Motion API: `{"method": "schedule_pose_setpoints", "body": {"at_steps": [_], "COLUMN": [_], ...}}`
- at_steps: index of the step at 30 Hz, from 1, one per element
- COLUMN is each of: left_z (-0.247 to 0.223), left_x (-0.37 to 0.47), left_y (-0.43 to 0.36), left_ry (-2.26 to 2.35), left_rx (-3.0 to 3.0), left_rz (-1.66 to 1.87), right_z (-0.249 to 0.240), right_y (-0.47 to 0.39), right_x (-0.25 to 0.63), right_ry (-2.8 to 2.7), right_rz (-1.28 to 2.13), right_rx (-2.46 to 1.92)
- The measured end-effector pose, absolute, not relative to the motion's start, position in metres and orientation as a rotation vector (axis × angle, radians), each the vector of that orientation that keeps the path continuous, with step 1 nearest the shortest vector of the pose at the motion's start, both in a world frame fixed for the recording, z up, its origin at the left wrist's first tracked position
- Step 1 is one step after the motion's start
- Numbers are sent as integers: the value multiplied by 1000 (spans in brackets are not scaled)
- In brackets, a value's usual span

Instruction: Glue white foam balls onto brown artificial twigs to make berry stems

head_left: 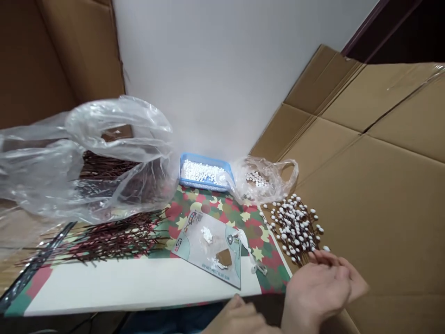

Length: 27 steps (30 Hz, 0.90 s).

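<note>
My right hand (321, 287) is at the lower right, its fingers curled at the base of a bunch of brown stems with white buds (295, 227). Whether it grips the stems is hidden by the hand itself. My left hand (239, 317) is low at the bottom edge, below the table front, with its fingers bent and blurred; nothing can be made out in it. Just above lies a grey card (198, 248) with white paste (206, 234) and a brown piece (224, 258) on it. Dark red-brown stems (114, 239) lie at the left of the table.
A large clear plastic bag (146, 120) holding brown stems stands at the left. At the back are a blue basket (205, 186) of white beads and a clear bag (287, 185) with white pieces. Cardboard (375, 208) walls both sides. A small clear tube (259, 268) lies beside the card.
</note>
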<state>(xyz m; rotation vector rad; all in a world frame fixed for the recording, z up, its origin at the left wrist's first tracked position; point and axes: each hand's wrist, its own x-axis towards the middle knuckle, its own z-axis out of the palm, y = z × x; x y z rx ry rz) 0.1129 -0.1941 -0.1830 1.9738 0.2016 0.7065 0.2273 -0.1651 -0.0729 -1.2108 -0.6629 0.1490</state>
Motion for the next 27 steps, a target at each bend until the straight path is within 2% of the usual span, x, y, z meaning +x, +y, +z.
{"method": "schedule_pose_setpoints", "body": {"at_steps": [5,10,15,20,23,27], "left_z": [-173,-149,-133,-119,-119,-123], "left_x": [57,23,19,37,51,58], "left_y": [-162,-131,-111,-129,-142,-145], "left_ry": [731,759,725,441,456,516], "left_rx": [1613,1561,1471,1537,1587,1583], "left_rz": [941,1221,1140,936,841,880], "right_z": [-117,-162,-183,-182,-171,-167], "right_y": [-165,-180,-187,-185,-186,-183], "right_x": [196,157,125,155,179,182], "right_ry": [-892,-1031,-1191,-1199,-1104,-1189], "right_rz": [313,579,842,1100,1067,679], "right_rx": [-1216,-1237,-1136,-937,-960,-979]}}
